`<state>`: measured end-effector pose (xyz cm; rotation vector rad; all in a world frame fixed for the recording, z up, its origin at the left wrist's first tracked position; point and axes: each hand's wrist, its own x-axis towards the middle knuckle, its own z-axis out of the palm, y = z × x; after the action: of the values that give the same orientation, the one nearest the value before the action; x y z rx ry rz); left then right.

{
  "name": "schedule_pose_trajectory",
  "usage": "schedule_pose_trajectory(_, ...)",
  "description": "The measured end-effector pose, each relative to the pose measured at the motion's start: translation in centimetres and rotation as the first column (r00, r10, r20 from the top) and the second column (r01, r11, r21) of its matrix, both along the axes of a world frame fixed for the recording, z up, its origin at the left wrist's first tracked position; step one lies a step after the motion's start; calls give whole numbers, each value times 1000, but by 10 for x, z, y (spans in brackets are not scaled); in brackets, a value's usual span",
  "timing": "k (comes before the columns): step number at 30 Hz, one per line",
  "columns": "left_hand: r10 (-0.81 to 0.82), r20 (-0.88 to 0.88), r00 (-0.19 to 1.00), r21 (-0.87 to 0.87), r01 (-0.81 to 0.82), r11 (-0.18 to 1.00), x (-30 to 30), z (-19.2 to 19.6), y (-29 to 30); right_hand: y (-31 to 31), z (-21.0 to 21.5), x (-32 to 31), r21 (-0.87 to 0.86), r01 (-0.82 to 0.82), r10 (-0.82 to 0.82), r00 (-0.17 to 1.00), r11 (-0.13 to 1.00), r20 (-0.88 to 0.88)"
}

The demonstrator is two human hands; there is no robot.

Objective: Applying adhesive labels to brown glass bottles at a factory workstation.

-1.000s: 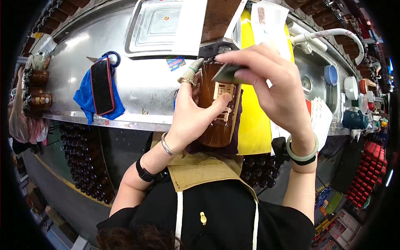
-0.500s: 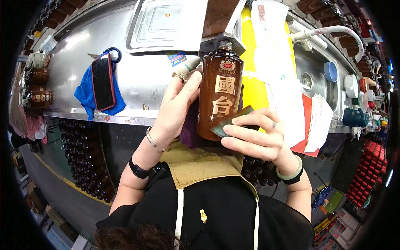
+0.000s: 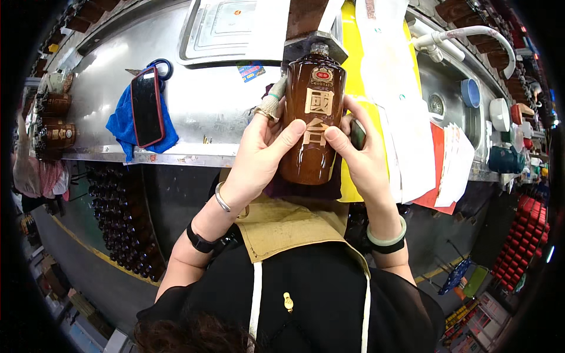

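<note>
A glossy brown bottle (image 3: 313, 112) with raised gold characters, a red emblem and a clear stopper lies before me, its neck pointing away. My left hand (image 3: 259, 150) grips its left side, thumb across the front. A pale fabric sleeve (image 3: 272, 103) with a green band covers a finger of that hand. From the right, my right hand (image 3: 366, 156) holds the bottle too, thumb on its front. Tucked in the right fingers is a dark green pad (image 3: 356, 134). Purple cloth (image 3: 326, 191) shows beneath the bottle's base. The fingers behind the bottle are hidden.
On the steel counter at left, a phone (image 3: 147, 109) lies on a blue cloth (image 3: 120, 126). A metal tray (image 3: 218, 35) stands at the back. White paper (image 3: 400, 117) covers a yellow surface (image 3: 352, 53) at right, beside a sink (image 3: 438, 88) with a white faucet (image 3: 471, 30).
My right hand has moved from wiping distance at the bottle's lower front to gripping its right side, the pad now back in its fingers. My left hand has shifted lower, thumb onto the front.
</note>
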<state>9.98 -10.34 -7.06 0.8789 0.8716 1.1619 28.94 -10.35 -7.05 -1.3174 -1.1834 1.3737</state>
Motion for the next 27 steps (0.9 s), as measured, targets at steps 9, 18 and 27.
schedule_pose_trajectory(9,-15,-56,998,-70,11,997,-2,3,-2,2,9,4,-63,-12,6,996,998,-85)
schedule_pose_trajectory(18,0,-13,1000,-50,-1,999,0,-1,-3,4,9,6,-76,-34,28,997,997,-75)
schedule_pose_trajectory(27,-32,-125,992,-16,30,999,-1,3,-3,5,7,4,-59,-27,25,999,998,-30)
